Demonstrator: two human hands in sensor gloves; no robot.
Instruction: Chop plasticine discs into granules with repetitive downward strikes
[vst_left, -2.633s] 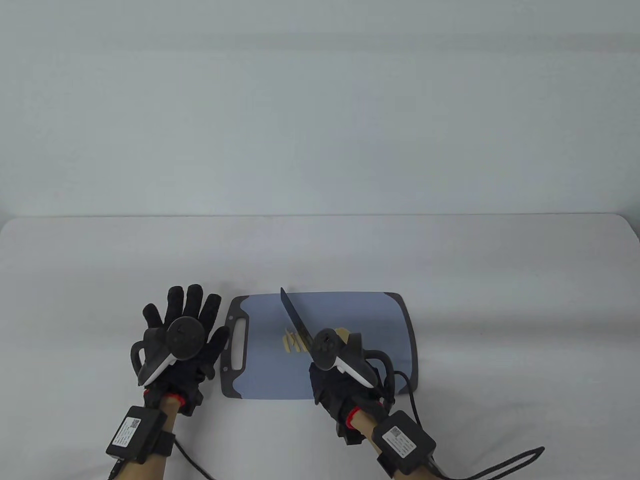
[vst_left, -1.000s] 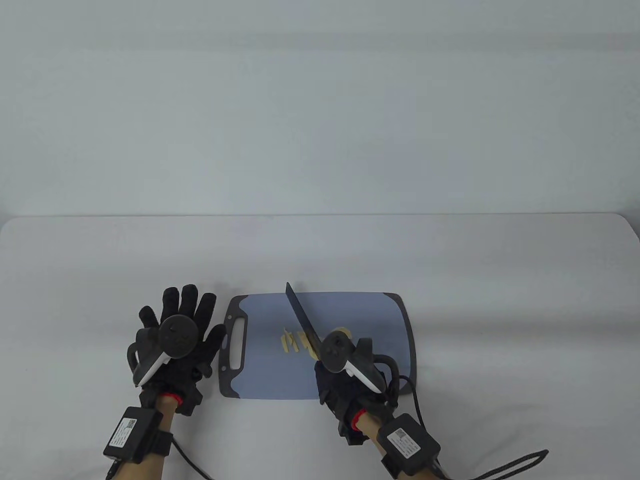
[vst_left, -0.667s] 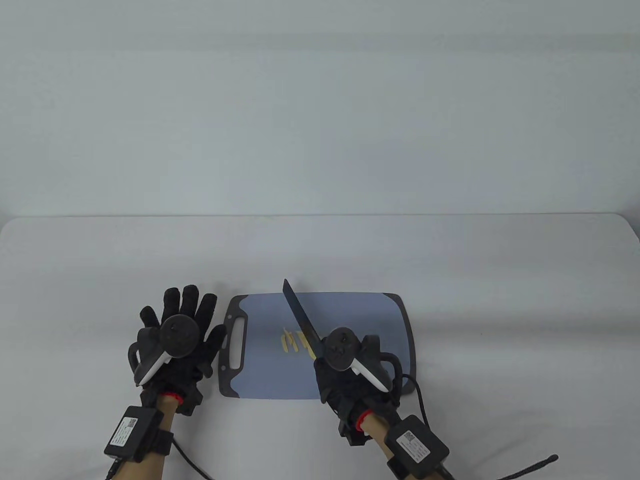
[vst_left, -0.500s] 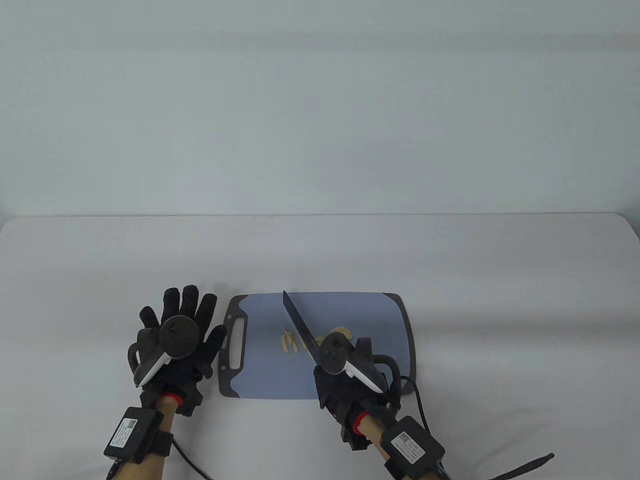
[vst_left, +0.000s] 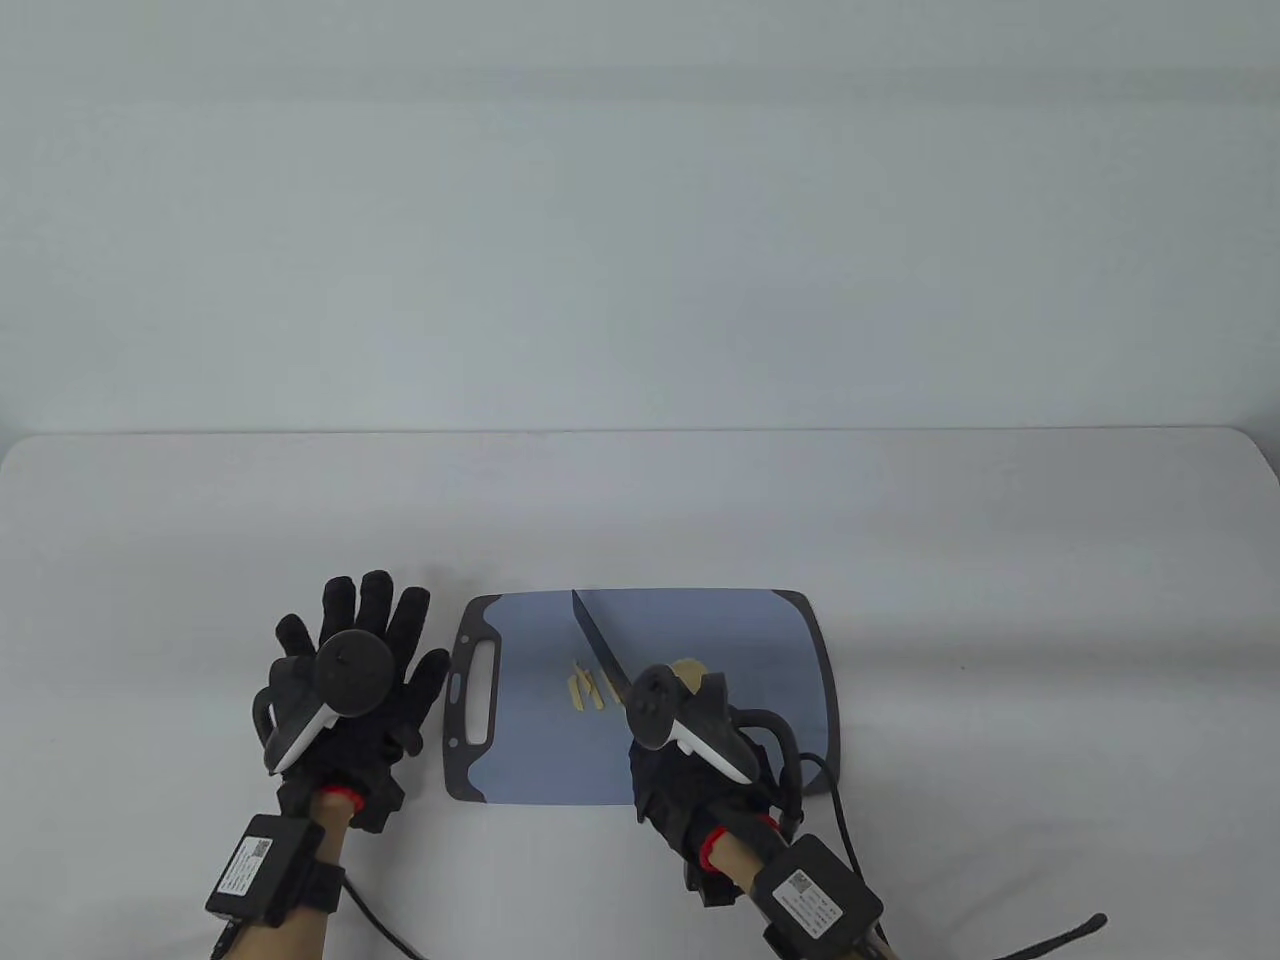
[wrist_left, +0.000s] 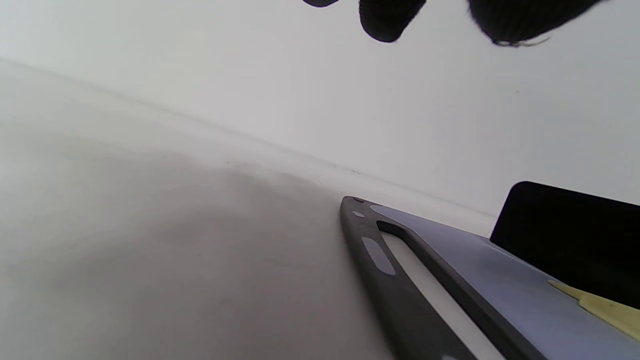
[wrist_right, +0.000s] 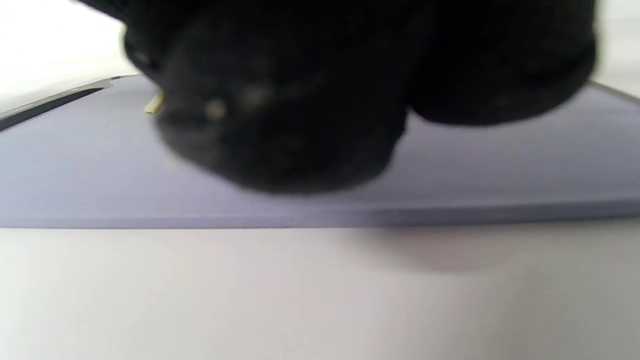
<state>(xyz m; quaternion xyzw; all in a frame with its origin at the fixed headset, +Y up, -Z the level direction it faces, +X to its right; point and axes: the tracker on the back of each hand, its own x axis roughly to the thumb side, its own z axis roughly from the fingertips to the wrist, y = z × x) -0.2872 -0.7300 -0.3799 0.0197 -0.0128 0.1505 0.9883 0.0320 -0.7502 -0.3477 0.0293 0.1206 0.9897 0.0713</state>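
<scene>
A blue-grey cutting board (vst_left: 720, 630) with a dark rim lies on the white table. Pale yellow plasticine strips (vst_left: 582, 688) lie at its middle, and an uncut yellow piece (vst_left: 688, 668) shows just behind my right hand. My right hand (vst_left: 680, 745) grips a knife with a black blade (vst_left: 598, 643); the blade slants down onto the strips, tip pointing away and left. My left hand (vst_left: 350, 680) lies flat, fingers spread, on the table just left of the board's handle slot (vst_left: 480, 690). In the left wrist view the board rim (wrist_left: 380, 260), blade (wrist_left: 570, 235) and a yellow strip (wrist_left: 605, 307) show.
The white table (vst_left: 1000, 560) stretches wide behind and to the right of the board. Black cables (vst_left: 1040, 935) trail from my right wrist along the front edge. In the right wrist view my gloved fingers (wrist_right: 300, 100) block most of the board.
My right hand raised and dropped the knife in repeated strokes over the strips; the blade now sits lower, on the plasticine. The board shifted slightly. My left hand has stayed in place.
</scene>
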